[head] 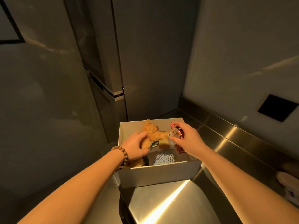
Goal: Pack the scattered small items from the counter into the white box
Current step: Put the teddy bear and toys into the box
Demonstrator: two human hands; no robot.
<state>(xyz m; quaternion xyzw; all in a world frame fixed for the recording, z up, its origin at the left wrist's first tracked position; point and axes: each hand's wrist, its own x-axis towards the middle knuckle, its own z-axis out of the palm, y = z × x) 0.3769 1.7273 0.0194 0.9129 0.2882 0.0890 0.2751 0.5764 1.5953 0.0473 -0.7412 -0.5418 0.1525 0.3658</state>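
The white box stands at the left end of the steel counter, open at the top. Inside lie a tan plush bear, a yellow block, a grey oval brush with bristles up and a red checked item. My left hand, with a bead bracelet on its wrist, grips the plush bear inside the box. My right hand pinches a small brownish trinket just above the box's right side.
A tall grey fridge rises behind the box. The counter's raised steel back edge runs along the right wall, which carries a black square plate. A pale round object sits at the counter's far right.
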